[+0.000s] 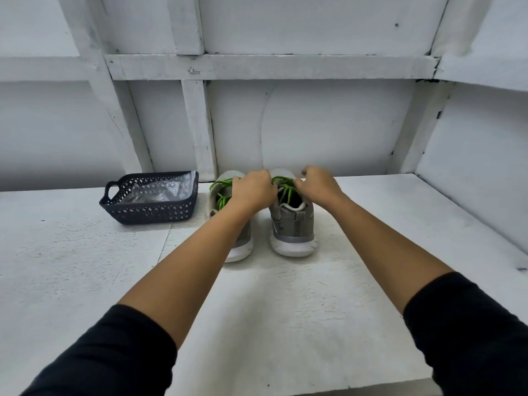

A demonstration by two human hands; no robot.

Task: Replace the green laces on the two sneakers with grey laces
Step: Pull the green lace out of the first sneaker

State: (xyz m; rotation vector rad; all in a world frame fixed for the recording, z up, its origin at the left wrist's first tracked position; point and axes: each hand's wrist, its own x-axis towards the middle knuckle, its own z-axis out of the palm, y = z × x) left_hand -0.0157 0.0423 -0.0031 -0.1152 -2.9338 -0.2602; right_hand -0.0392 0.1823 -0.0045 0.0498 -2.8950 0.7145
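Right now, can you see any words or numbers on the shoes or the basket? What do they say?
No words, brands or numbers can be read anywhere.
Sneaker on the right: a white mark on its side, too blurred to read.
Sneaker on the left, green laces, dark basket and the plastic bag in it: no text shows.

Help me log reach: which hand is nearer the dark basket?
Left. The left hand is by the left sneaker, just right of the basket; the right hand is farther right, at the green laces of the right sneaker.
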